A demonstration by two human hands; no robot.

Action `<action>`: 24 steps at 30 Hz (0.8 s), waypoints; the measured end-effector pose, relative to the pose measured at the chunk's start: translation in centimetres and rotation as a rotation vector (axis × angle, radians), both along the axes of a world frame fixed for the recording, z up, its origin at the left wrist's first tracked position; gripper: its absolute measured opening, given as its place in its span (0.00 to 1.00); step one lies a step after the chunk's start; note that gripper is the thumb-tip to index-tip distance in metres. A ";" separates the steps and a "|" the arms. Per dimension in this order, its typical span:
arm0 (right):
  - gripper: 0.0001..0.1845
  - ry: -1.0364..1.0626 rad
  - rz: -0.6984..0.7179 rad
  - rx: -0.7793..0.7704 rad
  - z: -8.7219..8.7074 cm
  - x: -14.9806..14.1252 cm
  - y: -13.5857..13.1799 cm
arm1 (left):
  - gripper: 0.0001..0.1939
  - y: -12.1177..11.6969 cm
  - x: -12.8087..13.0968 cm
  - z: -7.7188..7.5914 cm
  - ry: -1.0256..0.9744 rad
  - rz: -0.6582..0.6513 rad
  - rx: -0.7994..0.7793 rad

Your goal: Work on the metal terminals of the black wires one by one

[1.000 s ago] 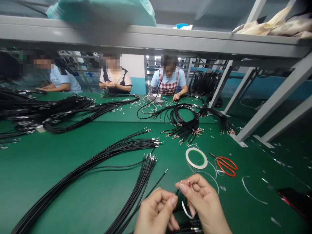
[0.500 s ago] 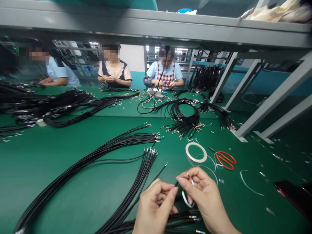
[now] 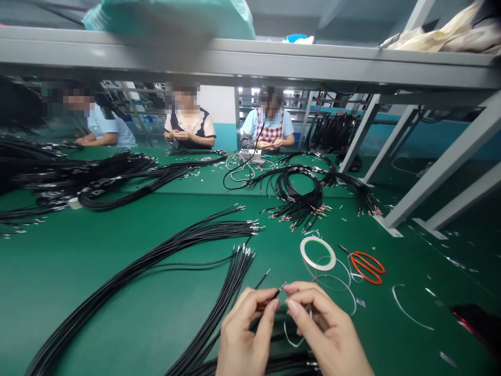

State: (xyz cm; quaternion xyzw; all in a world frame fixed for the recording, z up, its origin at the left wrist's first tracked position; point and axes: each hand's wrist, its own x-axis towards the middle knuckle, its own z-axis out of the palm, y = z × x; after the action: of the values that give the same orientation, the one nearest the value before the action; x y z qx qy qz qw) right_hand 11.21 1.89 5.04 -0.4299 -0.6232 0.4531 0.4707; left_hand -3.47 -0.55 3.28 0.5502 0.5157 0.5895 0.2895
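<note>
My left hand [image 3: 246,334] pinches a thin black wire [image 3: 263,280] near its end, and the tip sticks out up and to the right. My right hand [image 3: 324,329] pinches a thin white strip [image 3: 291,337] close to the wire end, with a small metal terminal [image 3: 282,286] showing there. My fingertips hide the exact contact. Beside my left hand lies a bundle of black wires [image 3: 230,282] with metal-tipped ends. A longer bundle [image 3: 164,250] spreads out to its left. Just above my right hand are a ring of white tape [image 3: 318,253] and orange-handled scissors [image 3: 367,267].
The green bench mat [image 3: 97,245] holds loose white strips and metal bits, plus a dark phone [image 3: 472,321] at the right edge. A grey steel shelf [image 3: 235,55] crosses overhead on slanted legs. Across the bench, several co-workers [image 3: 266,125] sit among coiled wire bundles.
My hands have come closer together, with the wire end now between the fingertips. The white strip hangs lower and further left. The view has shifted slightly.
</note>
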 end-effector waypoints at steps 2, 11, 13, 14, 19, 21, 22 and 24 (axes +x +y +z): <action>0.10 0.027 -0.011 -0.030 0.0 -0.3 0.0 | 0.08 0.0 0.1 -0.3 0.001 0.055 -0.001; 0.14 0.118 0.005 -0.114 0.3 -0.9 -0.1 | 0.10 -0.2 0.4 -0.4 0.123 0.043 0.176; 0.14 0.131 -0.002 -0.123 0.4 -0.9 -0.1 | 0.11 -0.3 0.4 -0.3 0.138 0.039 0.179; 0.13 0.134 0.001 -0.127 0.4 -0.9 -0.1 | 0.12 -0.3 0.4 -0.3 0.143 0.034 0.177; 0.14 0.129 0.020 -0.154 0.4 -0.8 0.0 | 0.14 -0.4 0.5 0.0 0.192 0.017 0.197; 0.13 0.125 0.024 -0.152 0.4 -0.7 0.1 | 0.14 -0.4 0.6 0.1 0.213 0.008 0.214; 0.13 0.118 0.031 -0.150 0.4 -0.6 0.1 | 0.14 -0.4 0.6 0.0 0.221 0.006 0.227; 0.13 0.100 0.048 -0.150 0.5 -0.5 0.1 | 0.14 -0.3 0.6 -0.2 0.229 0.010 0.255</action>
State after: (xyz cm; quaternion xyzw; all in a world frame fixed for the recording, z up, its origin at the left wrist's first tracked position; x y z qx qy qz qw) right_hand 10.68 2.03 5.53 -0.4257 -0.5733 0.5304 0.4569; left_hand -2.85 -0.89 3.03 0.6433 0.4691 0.5851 0.1539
